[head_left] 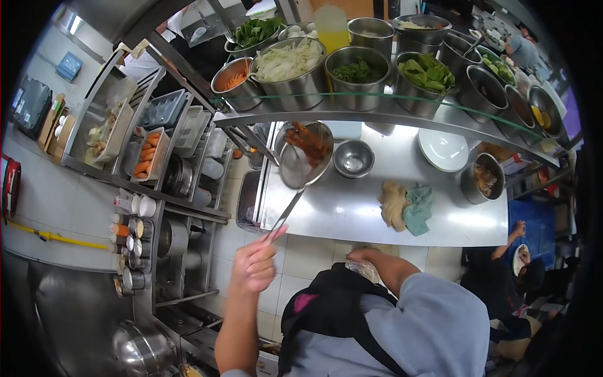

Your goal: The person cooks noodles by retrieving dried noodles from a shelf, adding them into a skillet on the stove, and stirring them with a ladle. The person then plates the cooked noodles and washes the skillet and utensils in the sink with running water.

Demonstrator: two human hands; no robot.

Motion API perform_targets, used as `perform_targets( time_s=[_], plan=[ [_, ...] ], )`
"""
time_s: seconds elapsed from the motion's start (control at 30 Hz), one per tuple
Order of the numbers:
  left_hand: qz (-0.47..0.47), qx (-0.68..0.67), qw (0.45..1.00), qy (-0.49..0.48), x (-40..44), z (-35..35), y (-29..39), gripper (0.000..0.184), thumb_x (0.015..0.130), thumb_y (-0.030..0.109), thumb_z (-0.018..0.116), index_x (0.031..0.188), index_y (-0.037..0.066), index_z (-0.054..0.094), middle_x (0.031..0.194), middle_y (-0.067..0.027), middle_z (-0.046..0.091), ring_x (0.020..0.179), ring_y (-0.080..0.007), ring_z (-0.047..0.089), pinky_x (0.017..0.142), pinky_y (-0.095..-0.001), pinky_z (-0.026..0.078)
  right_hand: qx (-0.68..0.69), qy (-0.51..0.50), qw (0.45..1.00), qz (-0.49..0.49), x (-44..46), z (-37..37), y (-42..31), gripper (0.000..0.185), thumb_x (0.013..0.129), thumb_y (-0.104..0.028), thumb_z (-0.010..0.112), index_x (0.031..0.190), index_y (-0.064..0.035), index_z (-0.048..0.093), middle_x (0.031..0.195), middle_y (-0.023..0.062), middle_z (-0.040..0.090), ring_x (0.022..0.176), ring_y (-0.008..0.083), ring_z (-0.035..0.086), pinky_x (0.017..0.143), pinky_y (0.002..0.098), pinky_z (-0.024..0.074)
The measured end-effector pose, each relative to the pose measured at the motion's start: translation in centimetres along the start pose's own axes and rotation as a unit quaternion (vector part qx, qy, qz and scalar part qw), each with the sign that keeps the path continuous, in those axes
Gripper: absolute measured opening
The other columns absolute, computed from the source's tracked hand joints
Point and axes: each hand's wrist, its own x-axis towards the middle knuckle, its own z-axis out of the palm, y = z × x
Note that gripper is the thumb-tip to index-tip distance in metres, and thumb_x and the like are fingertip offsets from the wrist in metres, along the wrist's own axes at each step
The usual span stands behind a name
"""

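My left hand [255,265] is closed around the long handle of a wire mesh strainer [294,168]. The strainer's round mesh is at the left end of the steel table, over or against a metal bowl [329,157]. Reddish-brown pieces of food [308,143] lie in that bowl; their kind I cannot make out. My right hand [362,254] is close in front of my dark apron, holding a crumpled clear plastic bag [364,271]. Its fingers show only in part. A small steel bowl [353,158] stands to the right of the strainer.
On the steel table [326,217] lie a tan cloth [393,204], a green cloth [418,209], white plates [443,149] and a pot of food [483,179]. Above runs a shelf [402,108] with several vegetable containers. A rack [188,182] stands left; another person's arm [510,240] shows right.
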Motion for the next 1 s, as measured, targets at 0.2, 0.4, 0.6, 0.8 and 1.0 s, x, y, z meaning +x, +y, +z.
perform_targets(
  time_s=[0.2,0.4,0.6,0.8,1.0],
  plan=[
    [0.012,-0.114,0.993,-0.022,8.2,3.6,-5.5,0.044,0.103,0.008,0.032,0.145,-0.004,0.039,0.063,0.0029,0.039,0.038,-0.0052,0.031,0.035,-0.0221,0.031,-0.02,-0.003,0.999,-0.039,1.3,1.9,4.8,0.054,0.095,-0.042,0.045,0.121,0.0022,0.063,0.127,0.0266,0.061,0.116,0.0402,0.059,0.1,0.0482,0.0452],
    [-0.03,-0.104,0.993,-0.039,10.0,3.5,-8.0,0.043,0.102,0.009,0.034,0.144,0.0,0.04,0.063,0.003,0.039,0.036,-0.0049,0.03,0.032,-0.0207,0.028,-0.011,0.031,0.999,-0.02,-9.3,-1.8,1.3,0.048,0.097,-0.04,0.044,0.118,-0.0014,0.063,0.123,0.0266,0.062,0.114,0.0404,0.06,0.098,0.048,0.0461],
    [-0.033,-0.016,0.999,-0.023,8.4,0.5,-7.6,0.05,0.102,0.006,0.028,0.151,0.001,0.03,0.059,0.0018,0.04,0.035,-0.0047,0.033,0.032,-0.0206,0.03,0.099,0.042,0.992,0.07,-8.5,-1.3,2.4,0.058,0.09,-0.047,0.057,0.122,0.0015,0.064,0.122,0.0197,0.065,0.111,0.0319,0.06,0.097,0.0433,0.0464],
    [-0.013,0.139,0.989,0.051,-1.2,-6.2,-7.0,0.048,0.103,0.007,0.036,0.15,0.001,0.029,0.052,0.0031,0.033,0.034,-0.0049,0.03,0.03,-0.0217,0.028,0.073,0.005,0.994,0.087,-7.1,-1.5,1.8,0.059,0.091,-0.048,0.055,0.123,0.0011,0.064,0.124,0.0197,0.064,0.112,0.0316,0.059,0.097,0.0445,0.0459],
    [0.16,0.21,0.943,0.203,-17.3,-15.4,-11.7,0.044,0.106,0.022,0.047,0.145,0.006,0.036,0.051,0.0038,0.032,0.034,-0.0052,0.027,0.032,-0.022,0.025,-0.021,-0.031,0.999,0.007,-4.0,-1.6,-0.8,0.062,0.094,-0.051,0.05,0.124,0.0009,0.063,0.12,0.0203,0.065,0.11,0.0337,0.061,0.09,0.0479,0.0503]
  ],
)
